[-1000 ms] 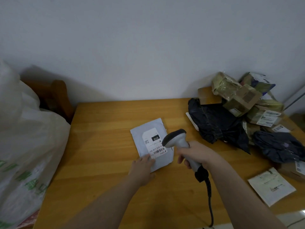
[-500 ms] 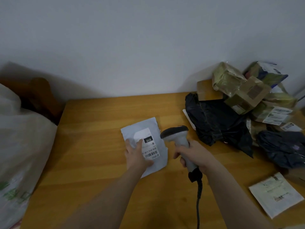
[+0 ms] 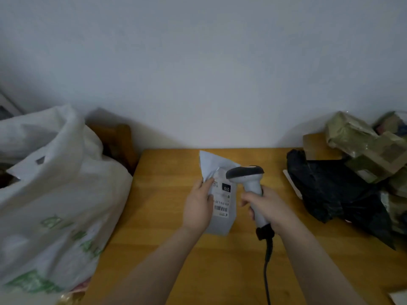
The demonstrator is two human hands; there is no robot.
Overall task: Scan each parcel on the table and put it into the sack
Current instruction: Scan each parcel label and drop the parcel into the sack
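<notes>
L hand (image 3: 197,208) grips mailer (image 3: 222,199) left edge; R hand (image 3: 267,209) grips scanner (image 3: 246,175) beside it.

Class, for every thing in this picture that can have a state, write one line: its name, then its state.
white parcel, held tilted, label facing up
left hand, pinches the white parcel's left edge
right hand, grips the scanner
scanner, held, head beside the label
sack, slumped left of the table
black parcel, lying on the table, untouched
</notes>
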